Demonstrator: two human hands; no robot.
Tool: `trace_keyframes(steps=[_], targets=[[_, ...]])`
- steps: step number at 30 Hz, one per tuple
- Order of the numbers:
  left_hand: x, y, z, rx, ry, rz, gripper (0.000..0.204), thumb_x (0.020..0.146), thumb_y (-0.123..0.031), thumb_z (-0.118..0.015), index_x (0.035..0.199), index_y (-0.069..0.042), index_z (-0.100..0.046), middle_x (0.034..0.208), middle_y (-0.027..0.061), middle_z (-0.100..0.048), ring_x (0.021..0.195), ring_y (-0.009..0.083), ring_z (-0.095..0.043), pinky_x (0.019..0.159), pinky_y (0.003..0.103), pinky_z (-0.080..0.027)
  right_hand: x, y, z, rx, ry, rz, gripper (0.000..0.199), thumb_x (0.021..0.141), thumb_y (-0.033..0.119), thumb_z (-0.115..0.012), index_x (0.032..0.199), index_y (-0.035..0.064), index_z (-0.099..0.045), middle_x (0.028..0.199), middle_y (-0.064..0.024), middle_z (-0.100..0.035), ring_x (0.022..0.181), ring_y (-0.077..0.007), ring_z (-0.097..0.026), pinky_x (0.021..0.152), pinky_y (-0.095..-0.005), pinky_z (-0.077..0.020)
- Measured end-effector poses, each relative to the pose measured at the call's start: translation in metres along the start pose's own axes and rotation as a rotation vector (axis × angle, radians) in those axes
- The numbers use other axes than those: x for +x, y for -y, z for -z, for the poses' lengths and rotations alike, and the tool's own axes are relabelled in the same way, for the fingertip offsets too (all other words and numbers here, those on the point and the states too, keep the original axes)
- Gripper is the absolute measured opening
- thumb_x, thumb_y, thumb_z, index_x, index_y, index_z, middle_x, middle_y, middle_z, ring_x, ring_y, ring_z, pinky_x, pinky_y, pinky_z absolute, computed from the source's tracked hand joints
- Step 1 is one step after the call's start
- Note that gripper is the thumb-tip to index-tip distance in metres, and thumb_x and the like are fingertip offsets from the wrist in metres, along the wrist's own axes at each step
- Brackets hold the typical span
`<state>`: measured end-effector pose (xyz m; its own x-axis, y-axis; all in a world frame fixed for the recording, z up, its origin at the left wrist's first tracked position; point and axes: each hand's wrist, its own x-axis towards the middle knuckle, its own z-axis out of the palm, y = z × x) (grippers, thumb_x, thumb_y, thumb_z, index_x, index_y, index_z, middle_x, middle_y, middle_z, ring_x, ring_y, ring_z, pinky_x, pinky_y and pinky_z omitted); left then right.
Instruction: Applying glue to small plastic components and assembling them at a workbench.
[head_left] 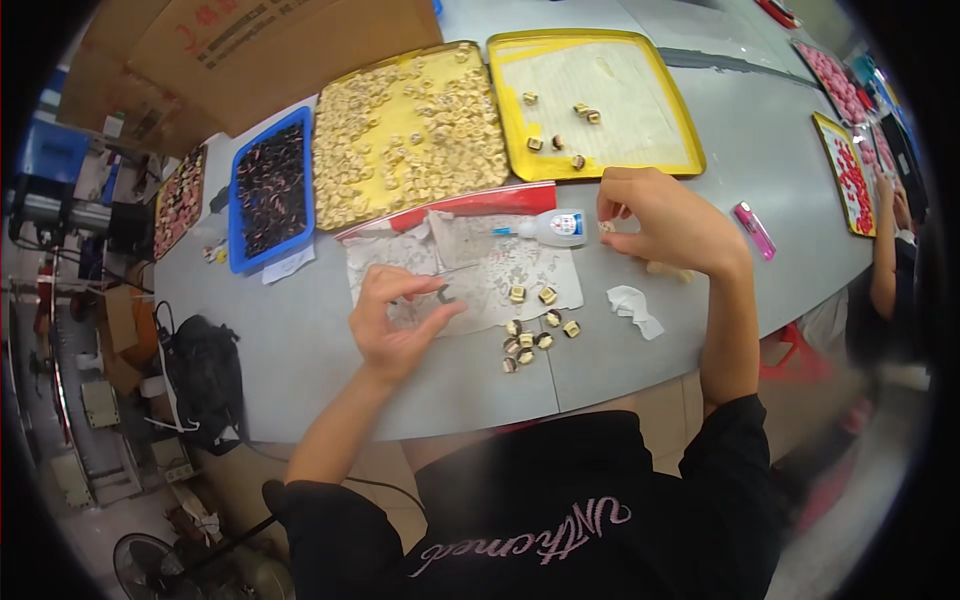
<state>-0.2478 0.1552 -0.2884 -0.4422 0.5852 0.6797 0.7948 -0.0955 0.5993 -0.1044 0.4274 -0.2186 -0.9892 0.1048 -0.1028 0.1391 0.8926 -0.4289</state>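
My left hand (390, 318) is over a stained paper sheet (540, 275), thumb and forefinger apart. A small dark shape (445, 294) shows between their tips; whether it is a loose piece or a stain I cannot tell. My right hand (665, 222) pinches a small cream-coloured piece (606, 228) between thumb and fingers, right of a small white glue bottle (560, 228) with a blue tip. That bottle lies on its side on the paper. Several small cream-and-dark pieces (526, 341) are scattered on and in front of the paper's near edge.
Behind the paper stand a yellow tray (700, 160) with a few pieces, a tray of cream pieces (410, 140), and a blue tray (236, 245) of dark bits. A crumpled tissue (634, 310) and a pink tool (755, 232) lie rightward. Another person's arm (884, 260) is far right.
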Motion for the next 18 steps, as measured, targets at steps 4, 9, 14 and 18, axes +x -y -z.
trace_keyframes(steps=[4,9,14,18], targets=[[0.001,-0.001,0.0,0.005,0.007,-0.03,0.041,0.06,-0.006,-0.084,0.092,-0.006,-0.059,0.08,0.0047,-0.064,0.066,0.0166,-0.052,0.054,0.025,-0.041,0.01,0.02,-0.006,0.593,-0.062,0.179,0.013,0.073,-0.001,-0.069,0.082,-0.0013,-0.06,0.087,-0.0101,-0.064,0.079,-0.0195,-0.063,0.07,-0.0282,-0.0518],[-0.003,-0.003,-0.003,-0.011,-0.023,-0.081,0.045,0.055,-0.01,-0.086,0.093,-0.006,-0.062,0.075,0.004,-0.059,0.066,0.0182,-0.052,0.056,0.027,-0.042,0.02,0.06,-0.046,1.079,-0.038,0.284,0.015,0.074,-0.007,-0.069,0.088,-0.002,-0.064,0.091,-0.0093,-0.061,0.086,-0.0147,-0.06,0.074,-0.0249,-0.0515],[-0.004,-0.004,-0.001,-0.004,-0.073,-0.118,0.046,0.055,-0.013,-0.087,0.094,-0.007,-0.062,0.075,0.004,-0.059,0.066,0.0187,-0.053,0.055,0.027,-0.042,0.023,0.074,-0.064,1.294,0.012,0.126,0.014,0.076,-0.007,-0.067,0.089,-0.0019,-0.065,0.089,-0.0091,-0.06,0.085,-0.0133,-0.059,0.076,-0.0249,-0.0513],[-0.002,-0.009,-0.002,-0.019,-0.086,-0.12,0.046,0.054,-0.014,-0.087,0.093,-0.007,-0.062,0.074,0.0024,-0.06,0.064,0.0181,-0.054,0.055,0.027,-0.042,0.022,0.078,-0.07,1.384,0.075,0.012,0.015,0.077,0.002,-0.069,0.091,-0.0013,-0.065,0.089,-0.0065,-0.065,0.085,-0.0114,-0.062,0.078,-0.0248,-0.0484]])
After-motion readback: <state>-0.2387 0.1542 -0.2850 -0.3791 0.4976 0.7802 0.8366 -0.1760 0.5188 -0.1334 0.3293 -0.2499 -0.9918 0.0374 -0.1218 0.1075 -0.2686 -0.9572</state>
